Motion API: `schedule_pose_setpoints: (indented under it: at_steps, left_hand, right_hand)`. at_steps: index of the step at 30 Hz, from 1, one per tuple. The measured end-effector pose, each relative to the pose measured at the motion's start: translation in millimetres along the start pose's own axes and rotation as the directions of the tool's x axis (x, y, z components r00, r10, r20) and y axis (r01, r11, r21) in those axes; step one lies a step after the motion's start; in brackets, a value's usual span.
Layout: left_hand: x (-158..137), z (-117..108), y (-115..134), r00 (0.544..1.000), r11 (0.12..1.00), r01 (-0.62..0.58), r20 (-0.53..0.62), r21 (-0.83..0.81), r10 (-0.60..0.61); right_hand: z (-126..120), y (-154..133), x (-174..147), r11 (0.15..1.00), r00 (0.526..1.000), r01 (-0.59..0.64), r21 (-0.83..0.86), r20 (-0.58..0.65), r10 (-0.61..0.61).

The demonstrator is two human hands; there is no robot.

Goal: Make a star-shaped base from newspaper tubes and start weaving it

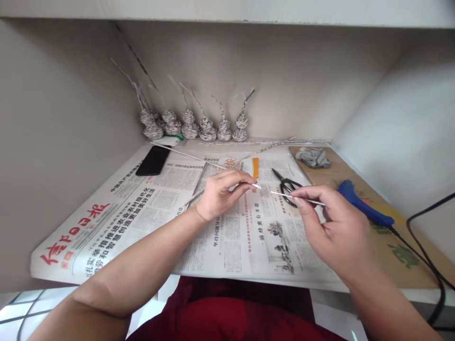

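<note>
My left hand [225,189], over the middle of the newspaper, pinches a thin rolled-paper stick; its pale tip [256,185] pokes out past my thumb and forefinger. Facing it, my right hand [332,220] grips a second rolled-paper stick [279,193] between thumb and fingers. A small gap separates the two tips. Longer paper sticks [188,155] cross behind my left hand; whether they join the piece in it I cannot tell. Black-handled scissors [282,177] lie just beyond my right fingertips, partly covered by them.
Several woven paper gourd shapes [206,129] line the back wall. A black phone [153,160] rests on the newspaper [121,227] at left. On the cardboard [398,241] at right are a crumpled grey cloth [313,157] and a blue corded tool [364,203]. A shelf edge [227,12] hangs overhead.
</note>
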State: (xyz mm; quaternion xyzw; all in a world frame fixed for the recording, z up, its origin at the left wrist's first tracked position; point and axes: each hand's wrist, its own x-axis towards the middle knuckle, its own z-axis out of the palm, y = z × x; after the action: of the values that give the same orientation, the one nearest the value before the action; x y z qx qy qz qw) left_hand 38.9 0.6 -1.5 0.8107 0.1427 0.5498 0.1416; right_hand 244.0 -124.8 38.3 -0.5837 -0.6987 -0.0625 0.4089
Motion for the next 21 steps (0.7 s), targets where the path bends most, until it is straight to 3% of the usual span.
schedule_pose_setpoints:
  at_steps: [4,11,21]
  left_hand:
    - [-0.6,0.9,1.7,1.000,1.000,-0.003,0.015,-0.010,0.004]
    - [-1.6,1.7,0.7,0.999,0.999,-0.034,0.028,-0.037,0.035]
    - [-0.9,1.2,3.2,0.999,0.999,-0.028,0.026,-0.038,0.029]
  right_hand:
    - [-8.4,-11.6,-1.2,0.994,0.992,0.103,-0.043,-0.066,-0.106]
    - [2.1,-16.5,-0.5,0.983,0.981,0.178,-0.054,-0.072,-0.181]
    - [2.4,-17.5,-3.7,0.979,0.978,0.195,-0.050,-0.065,-0.198]
